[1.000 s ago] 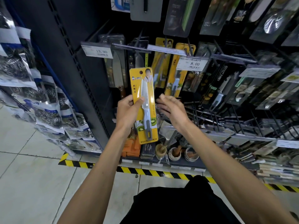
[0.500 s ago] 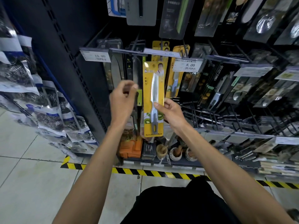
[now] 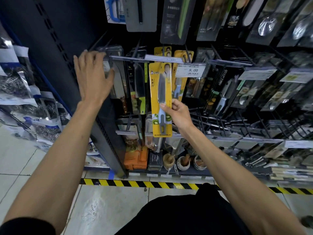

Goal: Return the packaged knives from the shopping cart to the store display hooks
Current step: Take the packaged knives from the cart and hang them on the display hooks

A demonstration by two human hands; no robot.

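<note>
A yellow packaged knife with a grey blade and light blue handle stands upright in front of the display. My right hand pinches its right edge near the handle. The pack's top sits just under the front end of a display hook with a price strip. More yellow knife packs hang behind on hooks. My left hand is spread open at the left, fingers against the clear-packed knives on the leftmost hook. No shopping cart is in view.
A price tag reading 8.00 hangs right of the yellow pack. Dark packaged utensils fill the hooks to the right. Bagged steel scourers hang at far left. Small mortars stand on the bottom shelf above yellow-black floor tape.
The yellow pack passed from my left hand to my right and rose up to the hook. My left hand let go and moved up-left to the leftmost packs.
</note>
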